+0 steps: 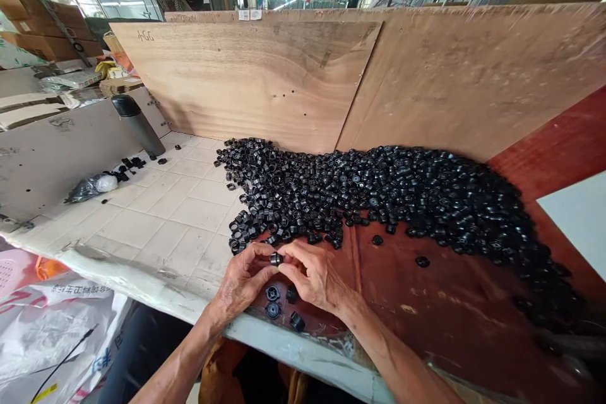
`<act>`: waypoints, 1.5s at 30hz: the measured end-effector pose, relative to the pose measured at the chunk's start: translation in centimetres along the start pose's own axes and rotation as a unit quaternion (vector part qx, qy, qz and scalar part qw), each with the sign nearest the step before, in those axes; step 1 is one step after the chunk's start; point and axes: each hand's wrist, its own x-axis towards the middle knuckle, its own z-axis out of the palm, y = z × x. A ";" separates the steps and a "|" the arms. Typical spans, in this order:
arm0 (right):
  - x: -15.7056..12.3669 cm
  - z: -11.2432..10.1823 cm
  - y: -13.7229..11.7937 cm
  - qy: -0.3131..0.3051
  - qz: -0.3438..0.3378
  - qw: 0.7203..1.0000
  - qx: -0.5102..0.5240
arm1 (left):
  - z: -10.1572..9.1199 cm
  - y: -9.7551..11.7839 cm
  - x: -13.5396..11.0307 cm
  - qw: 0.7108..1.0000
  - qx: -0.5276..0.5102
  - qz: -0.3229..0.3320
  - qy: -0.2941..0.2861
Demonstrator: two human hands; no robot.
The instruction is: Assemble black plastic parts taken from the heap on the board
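Observation:
A small black plastic ring part is pinched between the fingertips of both hands at the table's near edge. My left hand grips it from the left and my right hand from the right. Just below the hands lie three similar black parts on the table. A big heap of the same black parts spreads across the table behind the hands, from the middle to the far right.
Plywood boards stand upright behind the heap. A dark grey flask stands at the left, with a plastic bag and loose black bits beside it. Printed white sacks lie below the table's left edge.

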 end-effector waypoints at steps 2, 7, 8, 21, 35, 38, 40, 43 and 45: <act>0.0 0.0 0.0 0.008 0.012 1.000 -0.003 | 0.1 0.3 0.0 1.000 -0.006 -0.005 -0.008; 0.0 0.0 -0.2 0.005 -0.010 1.000 0.017 | 0.1 0.6 0.1 1.000 -0.009 -0.002 -0.005; 0.0 0.0 -0.3 0.007 0.000 1.000 0.016 | 0.1 0.6 0.1 1.000 -0.011 -0.001 -0.004; -0.2 1.7 0.1 -0.010 0.178 0.978 0.110 | -0.3 -0.2 0.1 0.984 0.151 0.095 -0.014; -0.6 -6.5 1.1 -0.196 0.201 0.958 -0.053 | -0.3 3.4 -0.6 0.952 0.238 0.040 -0.191; -0.6 -5.7 1.9 -0.132 0.192 0.964 -0.131 | -0.1 1.9 -0.2 0.960 0.276 0.003 -0.034; -0.6 -4.6 2.3 -0.129 0.153 0.966 -0.161 | 0.3 0.7 0.4 0.954 0.297 0.001 0.052; -0.7 -2.8 2.4 -0.142 0.099 0.964 -0.203 | 0.8 -0.6 1.2 0.939 0.333 0.040 0.082; -0.7 -1.9 2.3 -0.146 0.080 0.959 -0.228 | 0.9 -1.0 1.5 0.930 0.356 0.061 0.075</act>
